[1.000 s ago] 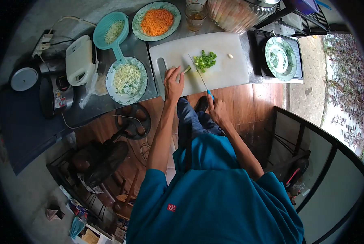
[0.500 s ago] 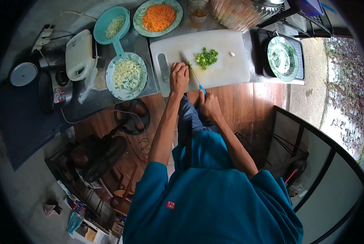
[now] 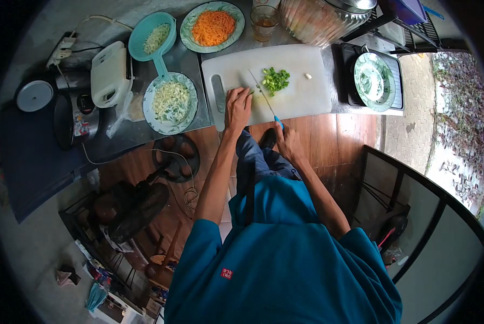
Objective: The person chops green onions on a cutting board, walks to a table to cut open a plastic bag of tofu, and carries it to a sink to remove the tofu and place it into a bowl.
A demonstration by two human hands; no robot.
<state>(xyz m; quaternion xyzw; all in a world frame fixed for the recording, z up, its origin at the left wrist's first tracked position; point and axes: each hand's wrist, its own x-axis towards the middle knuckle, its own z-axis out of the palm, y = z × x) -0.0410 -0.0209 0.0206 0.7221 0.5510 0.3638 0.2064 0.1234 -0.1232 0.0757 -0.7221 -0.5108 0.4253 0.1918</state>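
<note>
My right hand grips a knife by its blue handle, the thin blade lying across the white cutting board and pointing away from me. My left hand rests on the board left of the blade, fingers curled and bunched over a green onion; just a small green tip shows at the fingertips. Between blade and hand, a few green bits lie close to the metal. To the right of the knife sits a pile of chopped green onion, and farther right a small pale garlic clove.
Shredded carrot fills a plate behind the board. Left of the board are a plate of pale shreds, a teal strainer and a white appliance. A glass stands at the back; a patterned bowl sits right on a dark tray.
The knife and my right hand have shifted right, so the blade is now farther from my left fingers. My left hand stays at nearly the same spot; the view has tilted slightly.
</note>
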